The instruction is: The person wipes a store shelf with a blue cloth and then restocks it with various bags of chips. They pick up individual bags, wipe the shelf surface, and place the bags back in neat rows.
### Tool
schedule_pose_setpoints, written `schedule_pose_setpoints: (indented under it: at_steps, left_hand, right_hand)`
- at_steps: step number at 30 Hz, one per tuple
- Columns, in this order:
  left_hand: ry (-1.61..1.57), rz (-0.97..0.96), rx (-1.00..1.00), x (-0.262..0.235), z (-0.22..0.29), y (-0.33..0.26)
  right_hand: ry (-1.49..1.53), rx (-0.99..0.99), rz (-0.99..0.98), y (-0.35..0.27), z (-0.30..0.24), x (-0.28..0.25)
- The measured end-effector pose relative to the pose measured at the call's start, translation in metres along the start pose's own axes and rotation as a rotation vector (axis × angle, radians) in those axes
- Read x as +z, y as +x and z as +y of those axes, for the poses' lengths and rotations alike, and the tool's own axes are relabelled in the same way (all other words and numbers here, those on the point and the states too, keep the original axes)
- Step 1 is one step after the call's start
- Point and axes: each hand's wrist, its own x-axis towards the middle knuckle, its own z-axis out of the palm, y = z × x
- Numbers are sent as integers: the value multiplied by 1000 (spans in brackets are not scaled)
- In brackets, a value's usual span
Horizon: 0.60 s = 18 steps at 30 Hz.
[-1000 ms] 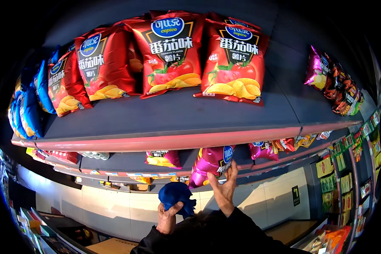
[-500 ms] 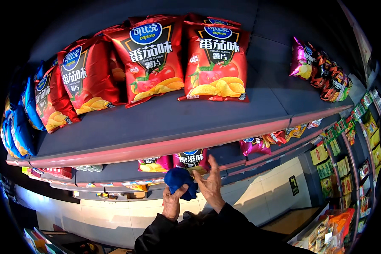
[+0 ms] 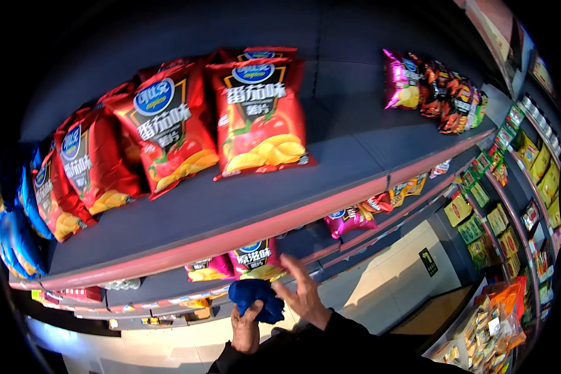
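The left hand (image 3: 245, 327) grips a bunched blue cloth (image 3: 256, 299) just below the lower shelf (image 3: 168, 288) while the right hand (image 3: 303, 293), fingers spread open, touches it, so a careless swipe could knock the pink chip bag (image 3: 257, 262) off its edge.

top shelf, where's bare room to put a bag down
The top shelf is bare between the upright red chip bags and the pink and dark snack packs, and along its front edge. Left of that, red and blue bags overlap tightly.
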Motion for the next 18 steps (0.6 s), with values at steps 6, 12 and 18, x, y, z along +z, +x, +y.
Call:
schedule_pose_setpoints:
  at_steps: [6,12,18]
  left_hand:
    - [-82,-424,-107,22,7,-33]
    - [382,-676,177,50,52,-39]
    - [633,-275,845,106,72,-29]
  right_hand:
    - [-193,-368,-288,-32,-39,-43]
    - [-231,-367,-4,30,-118,-187]
    - [-332,-503,27,216,-171,-265]
